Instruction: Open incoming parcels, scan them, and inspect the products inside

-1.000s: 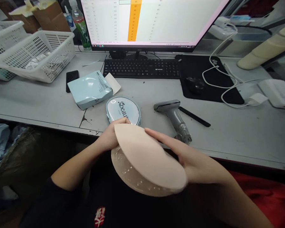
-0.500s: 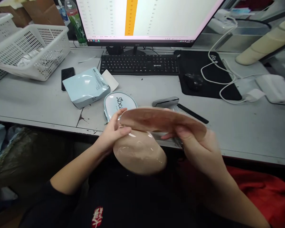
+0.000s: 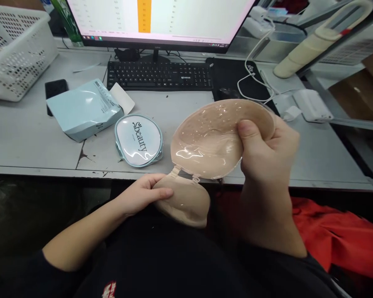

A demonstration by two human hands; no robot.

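A beige adhesive bra [image 3: 205, 140] with two glossy cups is held between my hands, over the desk's front edge. Two narrow strap-like links join its cups. My right hand [image 3: 267, 145] grips the upper cup by its right side, thumb on the shiny inner face, so that this cup is raised and faces me. My left hand [image 3: 147, 192] pinches the left edge of the lower cup, which hangs nearer my body. Left of the bra lies a round pale-blue case [image 3: 139, 140] marked "beauty". Farther left rests a light-blue box [image 3: 83, 107] with its flap open.
Behind these stand a keyboard [image 3: 158, 76] and a monitor [image 3: 155, 20]. A black phone [image 3: 56, 87] lies partly under the blue box. At the left is a white basket [image 3: 21, 54]. White cables, a mouse [image 3: 229, 94] and a white adapter [image 3: 312, 105] are at the right.
My right hand has lifted and turned its cup, so the inner face now shows. The cups have opened apart, revealing the links. My left hand has moved lower. The view has shifted right.
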